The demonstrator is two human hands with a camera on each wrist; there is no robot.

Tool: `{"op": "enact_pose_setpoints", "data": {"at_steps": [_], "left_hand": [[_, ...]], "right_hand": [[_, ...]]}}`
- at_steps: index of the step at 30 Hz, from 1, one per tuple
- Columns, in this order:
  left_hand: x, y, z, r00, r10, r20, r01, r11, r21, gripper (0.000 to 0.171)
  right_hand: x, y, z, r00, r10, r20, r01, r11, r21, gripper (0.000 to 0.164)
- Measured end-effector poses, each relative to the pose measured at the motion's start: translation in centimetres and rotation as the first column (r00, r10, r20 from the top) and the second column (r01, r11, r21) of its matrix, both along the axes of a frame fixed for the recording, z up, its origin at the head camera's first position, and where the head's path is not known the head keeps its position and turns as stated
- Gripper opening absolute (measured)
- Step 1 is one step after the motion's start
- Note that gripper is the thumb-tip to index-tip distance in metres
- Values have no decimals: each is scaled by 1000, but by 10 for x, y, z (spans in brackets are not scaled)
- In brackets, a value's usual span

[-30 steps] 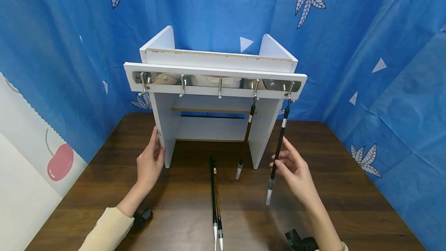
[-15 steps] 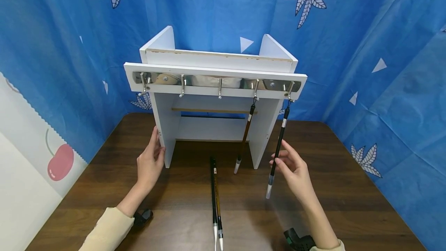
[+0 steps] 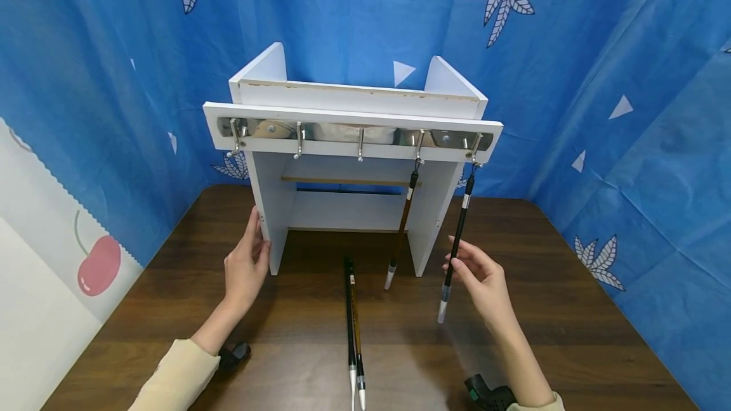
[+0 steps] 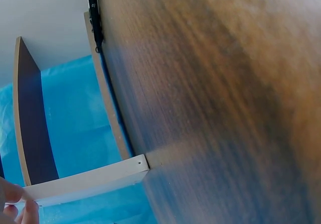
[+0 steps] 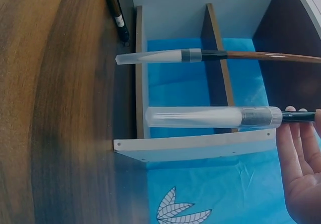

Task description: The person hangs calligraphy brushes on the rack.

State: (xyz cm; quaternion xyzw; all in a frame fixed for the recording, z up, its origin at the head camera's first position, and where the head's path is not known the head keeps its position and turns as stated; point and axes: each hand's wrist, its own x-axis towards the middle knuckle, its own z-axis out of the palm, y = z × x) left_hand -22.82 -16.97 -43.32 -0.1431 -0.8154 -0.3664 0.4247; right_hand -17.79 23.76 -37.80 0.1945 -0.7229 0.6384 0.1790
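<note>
A black-handled calligraphy brush [image 3: 459,224] with a clear cap hangs by its loop from the rightmost hook of a white shelf rack [image 3: 354,116]. My right hand [image 3: 482,278] pinches its lower handle between thumb and fingers; in the right wrist view the capped tip [image 5: 200,117] points away from the hand. A brown-handled brush [image 3: 405,214] hangs from the hook beside it, its capped tip also seen near the table. My left hand [image 3: 245,265] grips the front edge of the rack's left side panel [image 3: 268,221], thumb and fingers on either side.
Two more capped brushes [image 3: 354,322] lie side by side on the dark wooden table [image 3: 297,347], in front of the rack. Three hooks to the left carry no brush. A blue patterned curtain [image 3: 342,11] stands behind the rack.
The right hand's fingertips have slid slightly down the black brush, and its capped end sits a little higher. The brown brush has swung slightly. The left hand stays put.
</note>
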Motion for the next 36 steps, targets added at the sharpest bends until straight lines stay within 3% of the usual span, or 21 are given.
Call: {"op": "enact_pose_setpoints", "data": {"at_steps": [26,36], "left_hand": [[-1,1,0,1000,0,-1,0,1000,2,84],[-1,1,0,1000,1,0,-1,1000,1,83]], "right_hand": [[-4,4,-12,997,58,44,-55,996,-75,30],[-4,11,-20,994,71,84,-72,997,9,32]]}}
